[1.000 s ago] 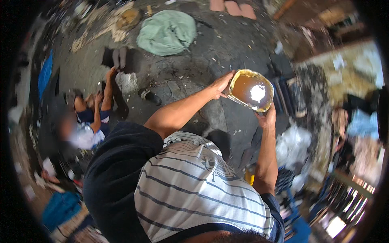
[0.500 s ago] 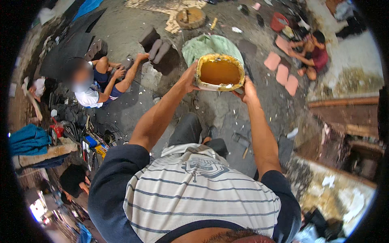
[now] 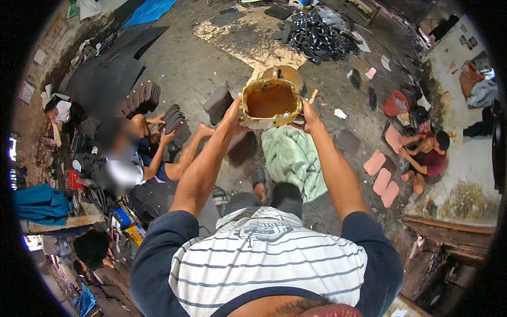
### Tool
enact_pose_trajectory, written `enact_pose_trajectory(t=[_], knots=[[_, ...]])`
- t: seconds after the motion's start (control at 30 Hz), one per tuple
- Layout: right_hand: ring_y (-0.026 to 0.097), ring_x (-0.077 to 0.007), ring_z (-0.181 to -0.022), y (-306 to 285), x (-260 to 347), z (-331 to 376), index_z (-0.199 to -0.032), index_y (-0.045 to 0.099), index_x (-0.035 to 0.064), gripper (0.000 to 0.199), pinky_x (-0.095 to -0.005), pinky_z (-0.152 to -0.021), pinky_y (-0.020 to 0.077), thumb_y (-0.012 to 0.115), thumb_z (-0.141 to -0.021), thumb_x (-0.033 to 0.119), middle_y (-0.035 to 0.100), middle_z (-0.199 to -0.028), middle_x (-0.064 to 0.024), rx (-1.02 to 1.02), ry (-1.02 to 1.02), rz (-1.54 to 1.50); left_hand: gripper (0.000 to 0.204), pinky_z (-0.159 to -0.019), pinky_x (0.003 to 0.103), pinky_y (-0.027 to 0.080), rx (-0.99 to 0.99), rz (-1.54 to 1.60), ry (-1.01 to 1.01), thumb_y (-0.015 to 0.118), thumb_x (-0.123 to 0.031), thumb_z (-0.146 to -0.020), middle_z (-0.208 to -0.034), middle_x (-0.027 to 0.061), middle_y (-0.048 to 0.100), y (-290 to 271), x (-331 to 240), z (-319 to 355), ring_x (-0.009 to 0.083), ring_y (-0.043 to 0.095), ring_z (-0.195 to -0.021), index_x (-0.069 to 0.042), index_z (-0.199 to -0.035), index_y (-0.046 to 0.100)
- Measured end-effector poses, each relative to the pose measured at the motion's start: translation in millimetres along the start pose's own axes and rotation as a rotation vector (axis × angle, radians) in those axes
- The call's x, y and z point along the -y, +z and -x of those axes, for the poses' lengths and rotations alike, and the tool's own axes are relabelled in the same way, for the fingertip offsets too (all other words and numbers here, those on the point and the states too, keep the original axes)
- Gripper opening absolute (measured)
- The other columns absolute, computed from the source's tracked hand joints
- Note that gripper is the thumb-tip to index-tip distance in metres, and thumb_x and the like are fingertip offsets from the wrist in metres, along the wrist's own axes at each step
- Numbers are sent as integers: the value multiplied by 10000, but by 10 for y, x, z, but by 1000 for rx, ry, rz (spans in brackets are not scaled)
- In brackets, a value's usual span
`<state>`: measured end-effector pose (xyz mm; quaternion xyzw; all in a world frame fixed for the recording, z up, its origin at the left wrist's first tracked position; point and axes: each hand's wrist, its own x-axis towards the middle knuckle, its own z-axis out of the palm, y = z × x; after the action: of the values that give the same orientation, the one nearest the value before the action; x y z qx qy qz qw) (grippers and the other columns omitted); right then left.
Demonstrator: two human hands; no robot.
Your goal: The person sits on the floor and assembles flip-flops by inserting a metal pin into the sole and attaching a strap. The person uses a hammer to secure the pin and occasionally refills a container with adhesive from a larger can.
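Between my two hands I hold a squarish open tub (image 3: 259,124) of amber-brown liquid (image 3: 272,103), its rim crusted with yellowish residue. My left hand (image 3: 235,116) is closed round its left side, and my right hand (image 3: 310,117) grips the right side. Both arms reach forward, with the tub off the ground. Just past its far rim shows a round brown container (image 3: 289,76), partly hidden by the tub. A pale green cloth (image 3: 290,158) lies below and nearer my legs.
At left a seated person (image 3: 140,153) holds a stack of dark sole-shaped pieces (image 3: 173,119). Another person (image 3: 428,153) sits at right beside pink sole-shaped pieces (image 3: 383,179) and a red bucket (image 3: 395,104). Flattened cardboard (image 3: 259,42) and a black heap (image 3: 322,39) lie ahead.
I have moved forward with the tub, past the green cloth and closer to the round brown container. More floor shows ahead. The person at left now holds up the dark stack.
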<state>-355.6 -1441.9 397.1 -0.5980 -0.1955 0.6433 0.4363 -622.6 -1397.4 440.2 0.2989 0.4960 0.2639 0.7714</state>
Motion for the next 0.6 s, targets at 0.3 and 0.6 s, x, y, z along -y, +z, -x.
enact_pose_trajectory(t=[0.3,0.6], knots=[[576,-157,-953,995,2186,-2461,-1018,620,255,388,-446,-790,514,469,-914,598,616,-992,44,-15,-6,118,804,-1018,735,332,-162,58,110,452,-727,-911,-1613,140,260,-444,-2266,-2066,455,308,-1430,-238,-1542,356],[474,-224,-1256,1547,3670,-5131,-1281,600,206,443,-526,-999,456,483,-979,509,573,-1299,-30,80,-1,132,755,-1043,695,334,-267,239,139,362,-723,-944,-1525,103,438,-1033,-3695,-4530,384,427,-1367,-221,-1502,436]])
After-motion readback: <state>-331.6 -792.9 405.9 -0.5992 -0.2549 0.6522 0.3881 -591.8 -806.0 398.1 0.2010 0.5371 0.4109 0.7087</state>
